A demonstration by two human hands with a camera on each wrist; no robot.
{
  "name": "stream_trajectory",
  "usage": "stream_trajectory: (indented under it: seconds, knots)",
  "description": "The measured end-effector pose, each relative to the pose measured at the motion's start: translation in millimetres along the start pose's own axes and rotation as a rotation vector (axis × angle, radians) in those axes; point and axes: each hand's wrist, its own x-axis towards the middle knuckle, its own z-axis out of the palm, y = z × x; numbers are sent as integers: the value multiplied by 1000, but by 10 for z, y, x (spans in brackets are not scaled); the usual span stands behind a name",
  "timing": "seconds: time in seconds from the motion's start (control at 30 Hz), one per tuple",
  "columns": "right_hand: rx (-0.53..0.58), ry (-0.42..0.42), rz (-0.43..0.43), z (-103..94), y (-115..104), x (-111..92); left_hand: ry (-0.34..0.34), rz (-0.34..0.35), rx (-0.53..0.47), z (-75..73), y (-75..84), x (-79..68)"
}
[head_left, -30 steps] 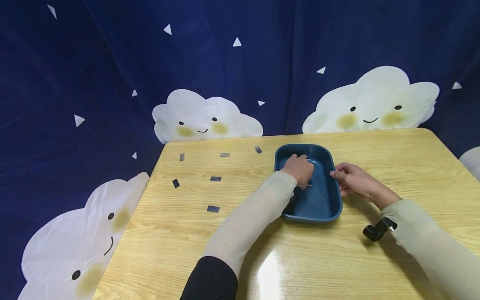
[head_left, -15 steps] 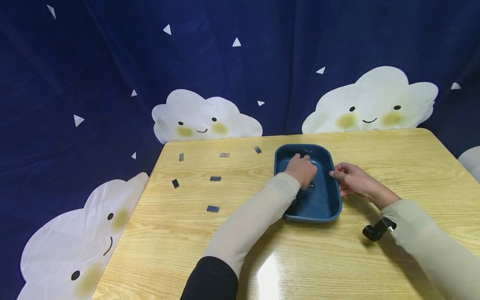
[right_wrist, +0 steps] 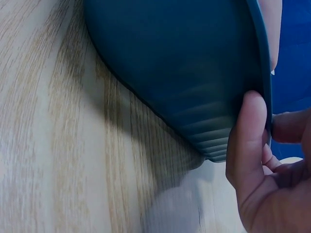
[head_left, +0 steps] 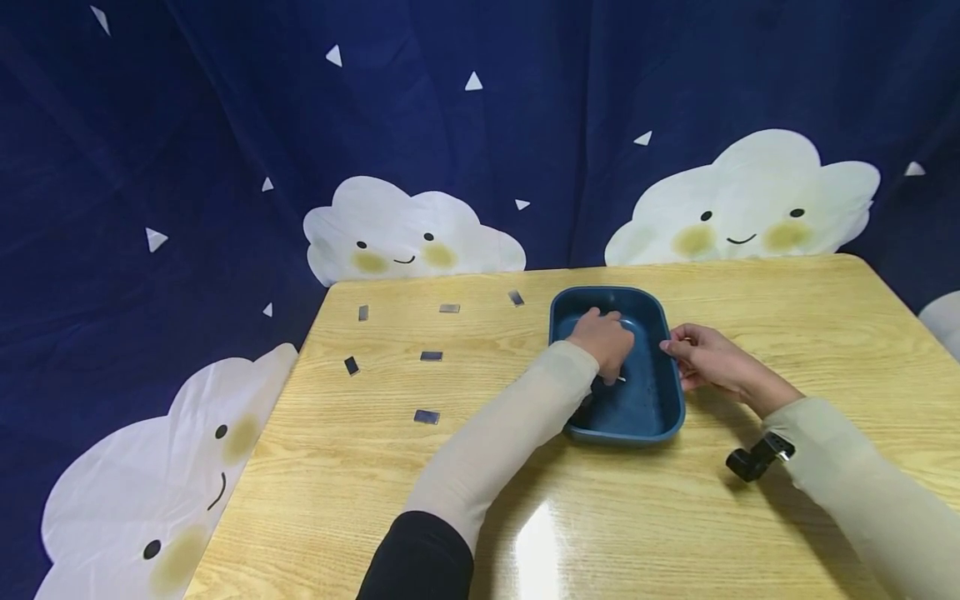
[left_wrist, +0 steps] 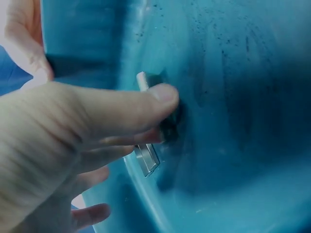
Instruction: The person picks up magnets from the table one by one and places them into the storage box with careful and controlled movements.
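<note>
A deep dark-blue plastic tub (head_left: 630, 408) with rounded corners stands on the table. Inside it, my left hand (head_left: 603, 340) reaches down from the left. Between its thumb and forefinger it pinches a small thin rectangular piece with a white end (left_wrist: 142, 80). Just below those fingers shows a shiny silver end (left_wrist: 147, 160); the thumb hides what lies between the two ends, so I cannot tell whether they are one piece. My right hand (head_left: 708, 362) pinches the tub's right rim, thumb (right_wrist: 252, 111) on the one side and fingers on the other.
Several small flat rectangular pieces, dark or silvery, lie spread over the left part of the wooden table (head_left: 337, 500), one of them (head_left: 427, 417) nearest the tub's front. A dark-blue curtain (head_left: 420, 108) with smiling clouds hangs behind the table.
Inside the tub my left hand has shifted slightly to the right. My right hand keeps its hold on the rim, and the pieces on the table have not moved.
</note>
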Motion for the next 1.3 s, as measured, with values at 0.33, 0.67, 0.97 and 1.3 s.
stream_trajectory:
  seconds: [0.33,0.67,0.97,1.3]
  knots:
    - [-18,-1,-16,-4,-24,-6,22,-3,-62,-50,-64,-46]
    - [-37,8,-8,13,-57,-28,157,21,-77,-157,-184,-93]
    - [-25,11,-5,35,-60,-17,205,34,-154,-206,-302,-161]
    - [-42,22,13,19,-40,-10,232,65,-235,-321,-479,-261]
